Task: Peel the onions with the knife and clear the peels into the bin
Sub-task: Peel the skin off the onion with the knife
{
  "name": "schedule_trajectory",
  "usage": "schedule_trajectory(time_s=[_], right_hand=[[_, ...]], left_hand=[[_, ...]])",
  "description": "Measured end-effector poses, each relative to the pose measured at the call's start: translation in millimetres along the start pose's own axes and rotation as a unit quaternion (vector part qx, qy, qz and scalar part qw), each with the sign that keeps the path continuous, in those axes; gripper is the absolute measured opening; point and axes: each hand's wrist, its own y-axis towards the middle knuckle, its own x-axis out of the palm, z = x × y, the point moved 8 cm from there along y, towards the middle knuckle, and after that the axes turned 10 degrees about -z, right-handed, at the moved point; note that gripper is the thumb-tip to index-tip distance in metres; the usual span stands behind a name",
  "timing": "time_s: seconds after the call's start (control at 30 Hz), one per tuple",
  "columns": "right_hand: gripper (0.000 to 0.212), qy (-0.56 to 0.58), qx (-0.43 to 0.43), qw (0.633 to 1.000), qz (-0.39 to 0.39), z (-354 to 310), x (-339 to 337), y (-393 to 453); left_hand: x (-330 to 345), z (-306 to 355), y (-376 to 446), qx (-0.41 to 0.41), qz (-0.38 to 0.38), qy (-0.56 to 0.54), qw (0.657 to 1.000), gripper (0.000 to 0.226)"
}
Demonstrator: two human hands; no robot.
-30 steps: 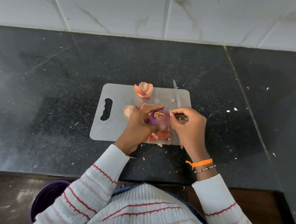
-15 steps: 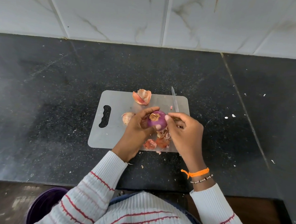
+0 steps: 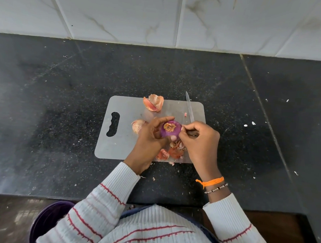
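Over grey board (image 3: 122,149), knife (image 3: 189,109) blade pointing away, wallward.

Bare board is lying open on the left half of the cutting board (image 3: 120,143), around its handle slot — peels (image 3: 153,105) are crowding the far edge, more peels (image 3: 173,152) the near edge beneath the hands. Dark counter (image 3: 63,96) is stretching wide on both sides, while the purple bin (image 3: 48,219) is sitting below its front edge
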Motion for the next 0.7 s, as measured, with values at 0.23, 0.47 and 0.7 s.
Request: schedule_trajectory(time_s=[0.23,0.47,0.7], right_hand=[[0.008,-0.023,0.049,0.998,-0.015,14,2,2],[0.006,-0.032,0.075,0.997,-0.019,31,-6,-2],[0.018,0.025,-0.029,0.999,-0.010,-3,-4,-2]], left_hand=[[3,2,-1,0.002,-0.004,-0.004,1.000,0.047],[3,6,-1,-0.011,-0.004,-0.222,0.975,0.028],[9,-3,-1,-0.082,0.001,-0.267,0.960,0.048]])
